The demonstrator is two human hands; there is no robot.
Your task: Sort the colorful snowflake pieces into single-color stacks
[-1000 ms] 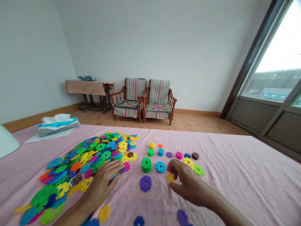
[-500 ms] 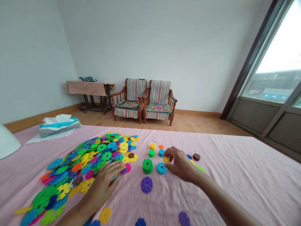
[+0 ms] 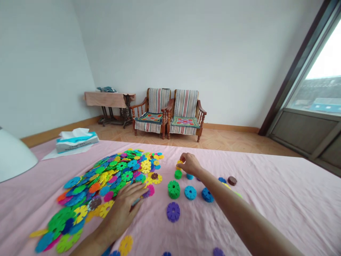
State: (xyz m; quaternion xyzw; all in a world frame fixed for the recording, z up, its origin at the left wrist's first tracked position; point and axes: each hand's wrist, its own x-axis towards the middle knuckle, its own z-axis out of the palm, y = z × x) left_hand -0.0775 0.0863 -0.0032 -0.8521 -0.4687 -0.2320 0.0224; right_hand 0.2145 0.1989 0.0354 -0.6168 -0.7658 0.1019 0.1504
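A pink cloth covers the bench (image 3: 266,192), two chairs beyond. The right hand (image 3: 189,164) reaches forward, fingertips pinching a yellow disc (image 3: 179,163) behind the green stack (image 3: 178,174); the left hand (image 3: 128,202) lies loosely spread at the disc pile (image 3: 106,177).

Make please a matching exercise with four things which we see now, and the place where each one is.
Column one:
1. right hand
2. tissue box
3. brown stack
4. left hand

Column two:
A. at the far left part of the pink cloth
B. at the side of the big heap of loose discs
C. at the small yellow discs
D. just right of the small dark blue disc

Right pairs: 1-C, 2-A, 3-D, 4-B
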